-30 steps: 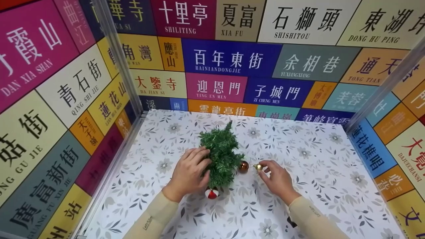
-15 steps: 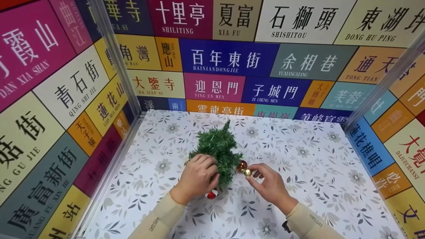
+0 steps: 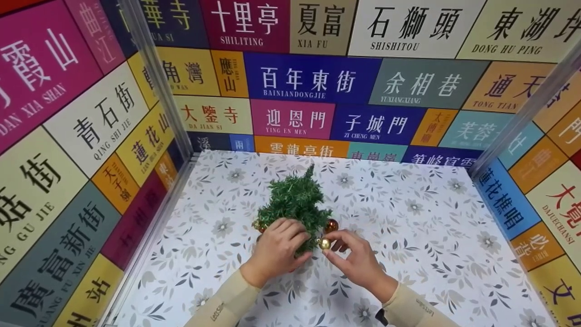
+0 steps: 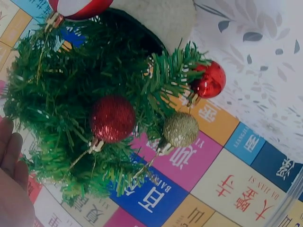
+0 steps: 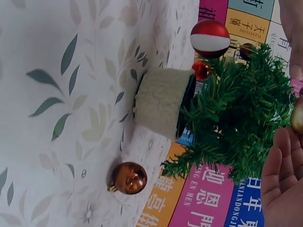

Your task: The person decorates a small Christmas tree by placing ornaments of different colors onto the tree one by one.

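A small green artificial Christmas tree (image 3: 297,195) stands in a fuzzy cream pot (image 5: 163,101). My left hand (image 3: 279,250) is at the tree's near side, fingers bent over the branches, thumb and fingertips apart. Close by, my right hand (image 3: 361,261) pinches a small shiny gold ball ornament (image 3: 325,244) between thumb and fingers, just right of the tree. On the branches hang a dark red glitter ball (image 4: 112,119), a gold glitter ball (image 4: 181,130), a shiny red ball (image 4: 209,79) and a red-and-white ball (image 5: 210,39).
A copper-brown ball (image 5: 129,178) lies on the table beside the pot, its gold loop trailing. The tabletop (image 3: 431,236) has a leaf and flower print. Sign-patterned panels (image 3: 313,79) wall in the back and both sides.
My right hand has brought the gold ball leftward and nearer, up to the tree. My left hand has slid right and nearer across the branches, uncovering ornaments at the tree's left.
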Demonstrator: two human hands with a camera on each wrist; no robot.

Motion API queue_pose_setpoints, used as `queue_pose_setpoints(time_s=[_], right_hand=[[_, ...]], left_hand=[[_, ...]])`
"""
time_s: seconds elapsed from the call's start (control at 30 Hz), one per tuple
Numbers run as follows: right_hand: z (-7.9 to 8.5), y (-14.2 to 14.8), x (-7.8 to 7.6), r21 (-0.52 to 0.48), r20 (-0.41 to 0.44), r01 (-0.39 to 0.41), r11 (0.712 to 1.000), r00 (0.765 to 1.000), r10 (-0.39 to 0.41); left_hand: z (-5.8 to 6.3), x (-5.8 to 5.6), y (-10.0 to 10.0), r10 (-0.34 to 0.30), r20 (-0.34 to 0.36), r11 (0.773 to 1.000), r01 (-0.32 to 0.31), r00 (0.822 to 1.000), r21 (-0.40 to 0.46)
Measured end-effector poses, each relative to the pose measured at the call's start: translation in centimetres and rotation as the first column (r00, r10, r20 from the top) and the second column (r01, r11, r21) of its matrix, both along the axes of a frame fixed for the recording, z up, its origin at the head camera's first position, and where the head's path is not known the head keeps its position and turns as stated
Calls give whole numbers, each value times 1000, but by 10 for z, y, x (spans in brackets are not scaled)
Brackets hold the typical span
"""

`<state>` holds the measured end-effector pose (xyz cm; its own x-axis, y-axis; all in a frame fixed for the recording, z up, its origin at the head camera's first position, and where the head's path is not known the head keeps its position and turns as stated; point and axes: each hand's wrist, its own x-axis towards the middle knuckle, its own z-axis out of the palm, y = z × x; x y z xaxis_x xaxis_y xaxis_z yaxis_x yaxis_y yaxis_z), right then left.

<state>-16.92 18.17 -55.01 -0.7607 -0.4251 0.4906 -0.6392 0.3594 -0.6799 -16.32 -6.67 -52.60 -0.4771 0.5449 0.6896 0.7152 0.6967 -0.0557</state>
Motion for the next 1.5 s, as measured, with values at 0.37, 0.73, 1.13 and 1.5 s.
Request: queue_pose_setpoints(time_s=[0.37,0.73,1.13,1.5], right_hand=[[13,-13,11,-68,27,-54,996,998,56],[-12,-7,7,62,118,-85,994,990,77],[-3,-23,7,67,21,-81,994,997,79],[-5,-34,7,29,-78,-43,999,996,45]], left_hand=[[-3,-1,1,-65,-115,993,75,991,92],[-3,5,-1,-64,-38,986,69,997,154],[-6,5,1,-43,3,977,41,999,209],[-2,8,5,-31,55,973,18,998,231]])
